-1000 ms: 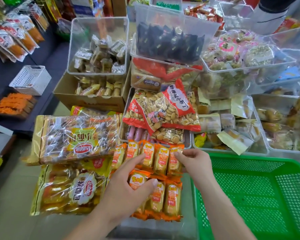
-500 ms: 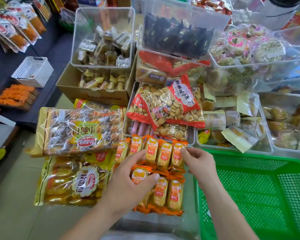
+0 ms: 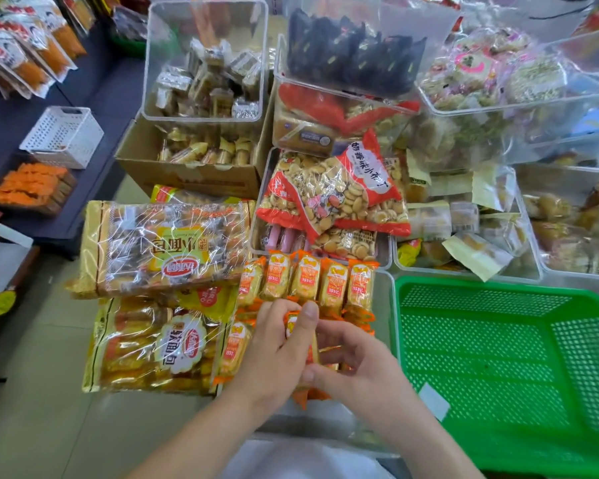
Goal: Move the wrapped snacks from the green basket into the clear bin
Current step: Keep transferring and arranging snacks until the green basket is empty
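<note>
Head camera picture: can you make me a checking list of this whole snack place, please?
Surface: mostly hidden under goods; grey floor at left.
Job's things: orange wrapped snacks lined up in clear bin; green basket shows only a white slip.
Clutter: bread bags, biscuit bag, cardboard box.
Grippers: left hand and right hand both grip a single snack.
Cables: nothing seen.
Surroundings: white basket on dark shelf.
</note>
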